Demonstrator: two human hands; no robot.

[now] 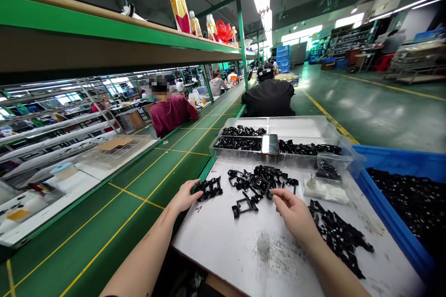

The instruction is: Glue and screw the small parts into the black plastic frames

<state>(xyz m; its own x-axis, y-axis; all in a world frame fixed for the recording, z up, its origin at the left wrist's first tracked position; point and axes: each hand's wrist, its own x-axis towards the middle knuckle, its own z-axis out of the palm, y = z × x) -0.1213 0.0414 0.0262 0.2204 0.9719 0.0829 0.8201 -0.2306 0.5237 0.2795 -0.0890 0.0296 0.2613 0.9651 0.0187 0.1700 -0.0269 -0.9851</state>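
Left hand (183, 196): gripping the end of a black molded plastic frame (209, 189) on a white counter (223, 260).

Right hand (292, 213): fingers curled in a pinch beside a heap of black plastic parts (259, 184); whether it grasps a piece, cannot tell.

Nearby: more parts in a clear plastic tray (296, 125) and a blue bin (390, 158).

Handling: parts look light and stiff, thin arms perhaps brittle; safest held by the solid frame body.
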